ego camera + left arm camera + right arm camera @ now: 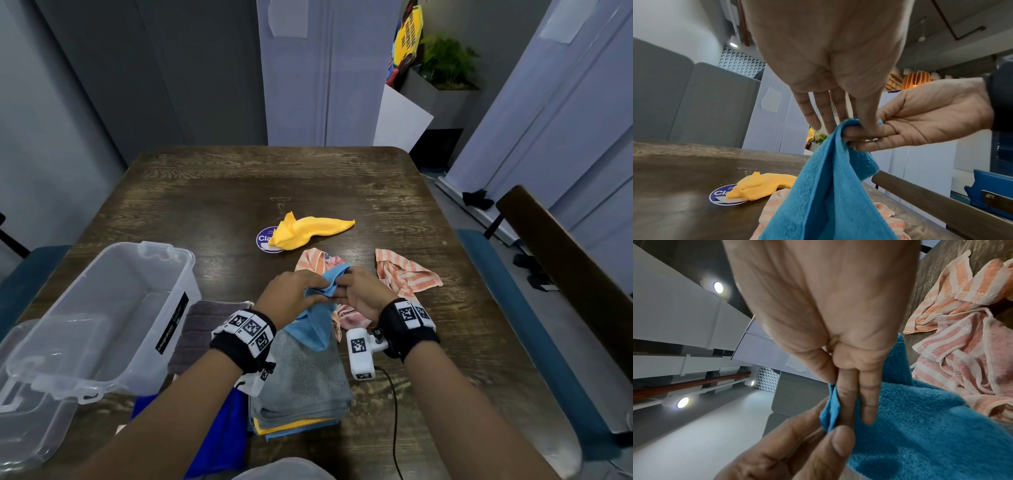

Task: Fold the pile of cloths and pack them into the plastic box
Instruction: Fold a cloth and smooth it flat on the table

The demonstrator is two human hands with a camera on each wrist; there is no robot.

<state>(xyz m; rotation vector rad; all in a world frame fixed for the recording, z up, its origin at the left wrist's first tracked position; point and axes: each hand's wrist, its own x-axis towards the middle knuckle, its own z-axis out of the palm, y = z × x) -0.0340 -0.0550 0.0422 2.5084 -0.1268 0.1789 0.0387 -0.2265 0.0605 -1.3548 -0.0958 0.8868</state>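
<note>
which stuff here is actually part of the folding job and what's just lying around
Part of the job: blue cloth, pinched by left hand and right hand; yellow cloth; orange striped cloth; pink striped cloth; folded stack; plastic box; lid.

Just lying about: round sticker; potted plant; yellow sign; chair.

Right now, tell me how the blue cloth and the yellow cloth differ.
The blue cloth hangs pinched by the left hand and right hand; the yellow cloth lies untouched on the table. The blue cloth is nearer, the yellow cloth farther back, crumpled over a round sticker. Neither is folded.
</note>
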